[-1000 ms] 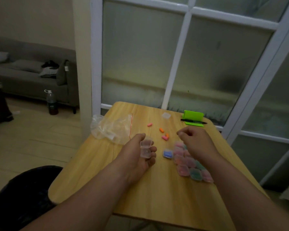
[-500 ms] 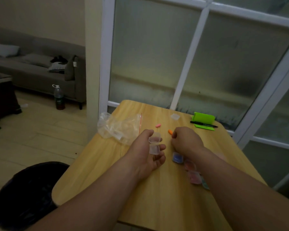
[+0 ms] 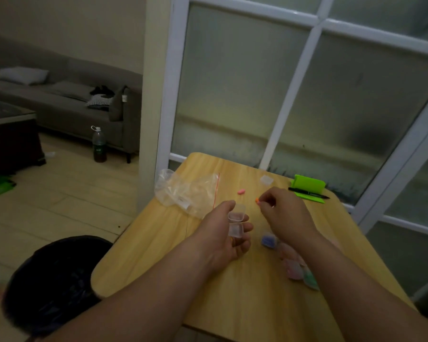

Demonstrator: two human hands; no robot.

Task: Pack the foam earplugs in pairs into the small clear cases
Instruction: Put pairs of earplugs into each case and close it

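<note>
Tabletop (image 3: pixel 158 243); left hand (image 3: pixel 220 234) holds case (image 3: pixel 236 223); right hand (image 3: pixel 286 214) pinches earplug (image 3: pixel 257 200).

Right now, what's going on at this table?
A person is packing earplugs. The left hand holds an open clear case; the right hand pinches an orange earplug just beyond it. One pink earplug lies loose on the table, and filled cases sit by the right forearm.

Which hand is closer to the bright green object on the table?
The right. The right hand, pinching an orange earplug, is a little left of the green object; the left hand, holding an open clear case, is further left.
</note>
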